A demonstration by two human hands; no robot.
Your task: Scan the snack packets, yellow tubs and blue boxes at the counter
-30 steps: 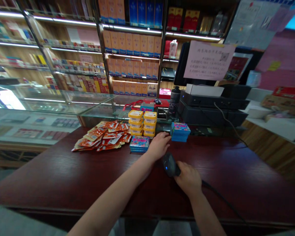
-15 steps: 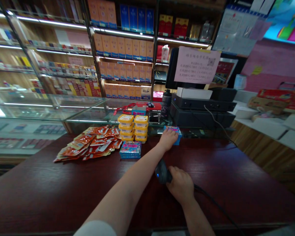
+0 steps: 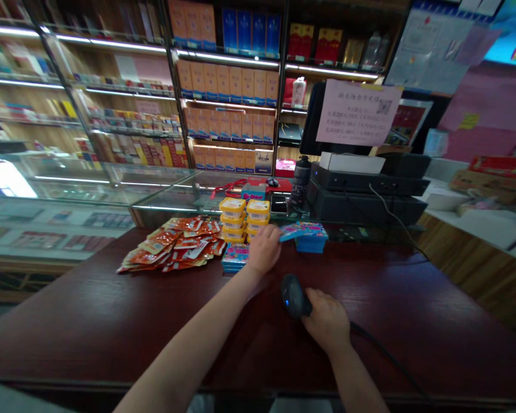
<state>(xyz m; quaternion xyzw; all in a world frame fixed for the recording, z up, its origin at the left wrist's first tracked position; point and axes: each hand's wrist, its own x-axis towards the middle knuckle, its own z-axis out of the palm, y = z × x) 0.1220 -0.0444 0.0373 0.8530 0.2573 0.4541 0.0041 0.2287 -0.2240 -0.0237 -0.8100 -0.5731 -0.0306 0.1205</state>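
My left hand [image 3: 265,249] is closed on a flat blue packet [image 3: 291,231], which sticks out to its right, slightly tilted. That packet's far end overlaps the edge of a stack of similar blue packets [image 3: 311,244] in the view, and I cannot tell if they touch. Just left of my left hand lies a second, lower stack of blue packets [image 3: 234,261], partly covered by the hand. Behind it stand two piles of yellow-lidded tubs [image 3: 233,221]. My right hand [image 3: 327,321] grips a black barcode scanner [image 3: 296,297] above the dark red counter, its blue light lit.
Orange snack pouches [image 3: 180,244] lie heaped at the left on the counter [image 3: 90,321]. A dark bottle [image 3: 300,180] and a phone [image 3: 279,205] are on the glass case behind. A monitor with a pink notice [image 3: 356,115] stands above black machines. The scanner's cord [image 3: 382,353] trails right.
My left hand has moved left from the right-hand blue stack, drawing a packet along with it. My right hand still holds the scanner. The camera view has shifted slightly.
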